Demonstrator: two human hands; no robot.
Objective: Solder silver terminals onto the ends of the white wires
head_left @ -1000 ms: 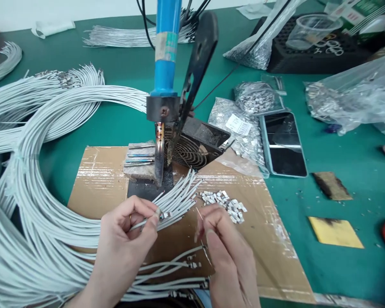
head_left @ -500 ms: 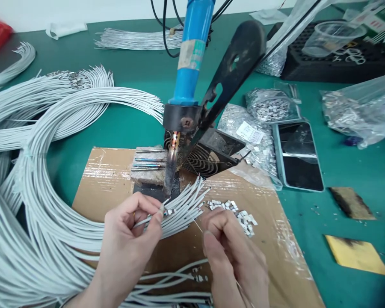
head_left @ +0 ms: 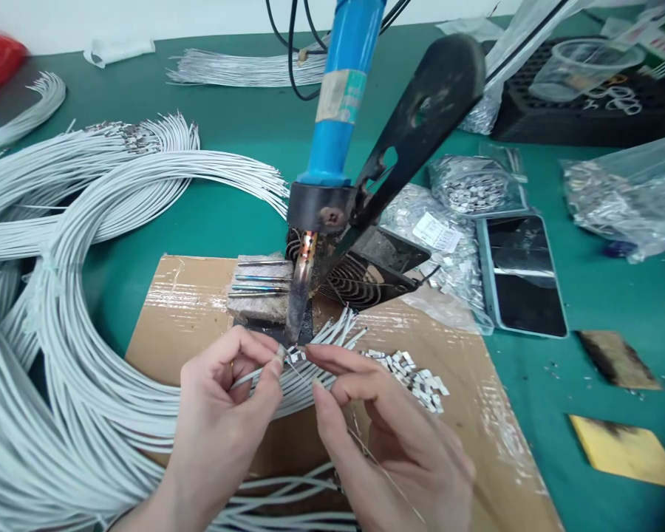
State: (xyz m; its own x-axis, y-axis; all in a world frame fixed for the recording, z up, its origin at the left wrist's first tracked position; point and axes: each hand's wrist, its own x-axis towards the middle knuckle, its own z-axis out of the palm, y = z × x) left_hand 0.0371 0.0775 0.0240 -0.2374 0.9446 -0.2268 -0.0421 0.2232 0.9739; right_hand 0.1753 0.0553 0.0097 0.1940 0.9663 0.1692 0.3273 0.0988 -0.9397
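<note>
My left hand pinches a white cable between thumb and fingertips. A small metal terminal is at the cable's end, just under the tip of the soldering iron. My right hand holds a thin solder wire, which runs up past the thumb toward the terminal. Its forefinger is stretched out close to the terminal; whether it touches cannot be made out. Behind the fingers lies a bundle of white cable ends. The iron hangs tip down in a black stand.
Loose metal terminals lie on the cardboard. Coiled white cables fill the left side. A fan sits behind the iron. To the right are a phone, bags of terminals and a scorched yellow sponge.
My right hand has moved left and up to the terminal, its forefinger now extended, bringing the solder wire with it. My left hand has stayed almost in place with the cable.
</note>
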